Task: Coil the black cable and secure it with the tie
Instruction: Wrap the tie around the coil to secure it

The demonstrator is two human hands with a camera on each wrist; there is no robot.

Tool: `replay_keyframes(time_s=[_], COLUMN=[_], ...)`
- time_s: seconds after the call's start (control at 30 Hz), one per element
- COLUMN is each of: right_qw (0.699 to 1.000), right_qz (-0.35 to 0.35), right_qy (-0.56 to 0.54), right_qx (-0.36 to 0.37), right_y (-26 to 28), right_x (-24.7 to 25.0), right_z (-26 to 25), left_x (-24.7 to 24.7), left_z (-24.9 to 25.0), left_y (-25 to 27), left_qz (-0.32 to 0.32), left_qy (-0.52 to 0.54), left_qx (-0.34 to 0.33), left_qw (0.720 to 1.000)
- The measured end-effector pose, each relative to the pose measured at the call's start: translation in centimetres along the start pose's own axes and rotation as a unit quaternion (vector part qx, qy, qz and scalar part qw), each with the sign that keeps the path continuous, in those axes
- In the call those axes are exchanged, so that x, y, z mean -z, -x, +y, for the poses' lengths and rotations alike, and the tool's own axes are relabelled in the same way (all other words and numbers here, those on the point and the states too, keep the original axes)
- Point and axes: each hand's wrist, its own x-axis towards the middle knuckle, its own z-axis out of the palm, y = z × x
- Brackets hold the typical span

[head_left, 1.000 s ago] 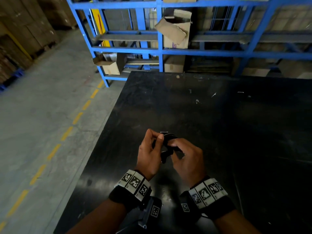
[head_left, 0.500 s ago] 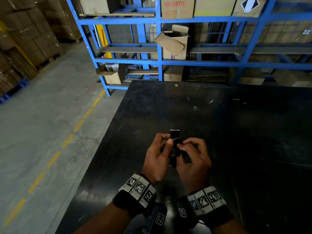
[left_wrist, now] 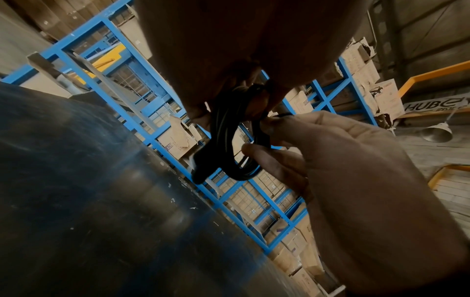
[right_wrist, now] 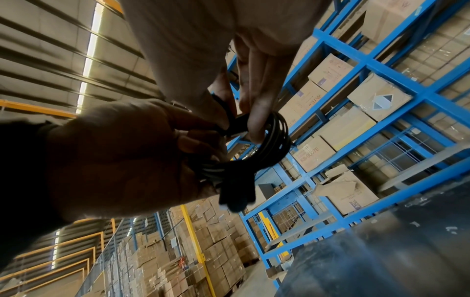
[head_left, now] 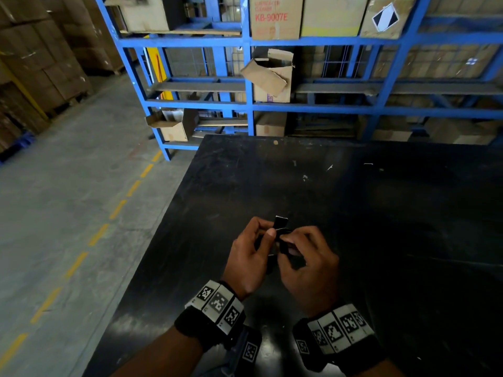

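Concrete floor (head_left: 68,213) with a dashed yellow line filling the left of the head view; blue racking (head_left: 326,107) with cardboard boxes across the top. Black worktop (head_left: 381,227) spreading from centre to right, scuffed and flecked with white specks.

Just left of centre, left hand (head_left: 246,257) curled round the black cable (left_wrist: 229,140), thumb pressed on top of the bundle. Cable already wound into a small tight coil, held in the air above the worktop, low centre of the head view, a thicker plug end hanging below the loops in both wrist views. Tie (head_left: 280,222) poking up as a short flat black tab between the two thumbs.

Just right of centre, right hand (head_left: 307,265) pinching the coil and apparently the strap beside the left thumb; exact hold on the tie hard to make out, black on black.

Likely risks from here: loops springing loose if either pinch slackens before the strap is closed; tie tab slipping from the fingertips; strap cinched off-centre or missing a loop, leaving the plug end free to drag the coil undone.
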Motion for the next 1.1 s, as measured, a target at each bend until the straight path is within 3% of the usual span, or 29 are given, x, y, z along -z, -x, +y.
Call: replay_keyframes(time_s=[0.27,0.4,0.53,0.67,0.83,1.0,1.1], right_qw=[0.999,0.990,0.954,0.933,0.903,0.861,0.812], right_qz=[-0.044,-0.076,-0.111,-0.093,-0.091,-0.056,-0.008], right_qy=[-0.013,-0.089,-0.218,-0.281,-0.322,-0.359,-0.391], right_qx=[-0.004,-0.073,-0.174,-0.203,-0.270,-0.357,-0.433], right_y=[-1.5,-2.6,-2.8,-2.5,-2.7,-2.5,-1.9], right_x=[2.4,3.1,3.1,2.8,2.6,1.8,1.2], right_z=[0.3,1.9,2.9,2.9,3.4,4.4,5.4], left_x=[-0.1,0.3,1.0,1.4,1.6,1.7,2.0], left_z=[0.0,0.6,0.7,0.3,0.2,-0.6,-2.2], left_y=[0.4,0.6,0.5,0.0,-1.0,-1.2,-0.9], left_qz=[-0.023,-0.071,-0.123,-0.150,-0.186,-0.157,-0.128], left_qy=[-0.031,-0.022,-0.035,-0.057,-0.010,0.033,0.066], left_qx=[-0.034,-0.079,-0.077,-0.073,-0.015,0.023,0.080], left_qw=[0.999,0.994,0.989,0.984,0.982,0.987,0.986])
